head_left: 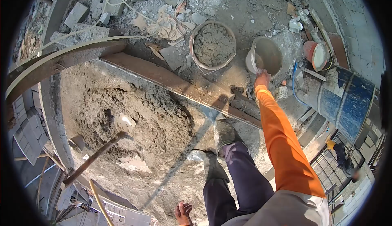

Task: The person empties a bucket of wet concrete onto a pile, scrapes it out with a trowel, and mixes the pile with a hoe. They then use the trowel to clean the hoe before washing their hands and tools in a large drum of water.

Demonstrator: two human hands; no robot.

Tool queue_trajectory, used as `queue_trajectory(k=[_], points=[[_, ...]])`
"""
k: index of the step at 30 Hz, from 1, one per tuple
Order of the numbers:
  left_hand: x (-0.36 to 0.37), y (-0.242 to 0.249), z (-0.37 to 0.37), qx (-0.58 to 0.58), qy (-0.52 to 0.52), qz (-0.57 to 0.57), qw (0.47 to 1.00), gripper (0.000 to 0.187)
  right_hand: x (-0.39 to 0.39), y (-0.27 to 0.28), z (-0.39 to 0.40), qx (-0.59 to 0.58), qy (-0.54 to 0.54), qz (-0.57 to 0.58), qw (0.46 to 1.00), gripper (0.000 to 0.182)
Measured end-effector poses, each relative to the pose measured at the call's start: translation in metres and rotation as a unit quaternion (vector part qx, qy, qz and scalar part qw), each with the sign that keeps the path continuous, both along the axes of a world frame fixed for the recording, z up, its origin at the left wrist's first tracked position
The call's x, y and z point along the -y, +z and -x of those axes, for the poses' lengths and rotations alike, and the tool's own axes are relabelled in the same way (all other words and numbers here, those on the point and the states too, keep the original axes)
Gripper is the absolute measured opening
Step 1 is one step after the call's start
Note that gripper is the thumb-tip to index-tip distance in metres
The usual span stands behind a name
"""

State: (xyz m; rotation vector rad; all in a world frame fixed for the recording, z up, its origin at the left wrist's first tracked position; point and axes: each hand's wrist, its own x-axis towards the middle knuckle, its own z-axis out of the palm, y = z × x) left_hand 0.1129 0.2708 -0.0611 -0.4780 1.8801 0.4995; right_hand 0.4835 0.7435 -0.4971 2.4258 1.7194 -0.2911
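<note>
We grip the rim of an empty bucket with our right hand, left hand hanging loose; tugged carelessly, it could knock the mortar-filled pan beside it.

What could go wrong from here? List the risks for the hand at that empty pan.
1. The right hand grips only the near rim of the empty pan; it could tip or slip.
2. The person leans over a raised plank with boots in loose mortar; footing may slide.
3. The hoe lying in the heap and rubble around could trip a step back; the left hand hangs free, bracing nothing.
</note>
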Motion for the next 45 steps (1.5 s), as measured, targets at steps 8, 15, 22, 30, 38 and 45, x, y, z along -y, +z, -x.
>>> queue_trajectory(k=[8,15,22,30,38,45], points=[[-0.023,0.001,-0.014,0.007,-0.075,-0.018,0.997,0.037,0.028,0.033,0.086,0.020,0.128,-0.016,0.991,0.060],[-0.031,0.003,-0.046,-0.022,0.094,0.009,0.995,0.042,-0.004,0.017,0.212,-0.169,0.344,0.075,0.921,0.043],[0.073,0.010,-0.075,-0.010,0.030,-0.090,0.995,0.039,-0.016,0.031,0.213,-0.149,0.417,-0.045,0.895,0.028],[0.153,-0.008,-0.113,-0.047,0.196,-0.003,0.980,0.037,-0.119,0.108,0.192,-0.284,0.145,0.191,0.929,0.050],[0.086,0.032,-0.060,-0.167,0.248,-0.010,0.954,0.029,-0.012,0.400,0.228,-0.360,0.151,0.233,0.891,0.048],[0.051,-0.124,-0.043,0.061,0.260,-0.214,0.940,0.084,0.128,0.624,0.254,-0.360,0.230,0.518,0.741,0.047]])
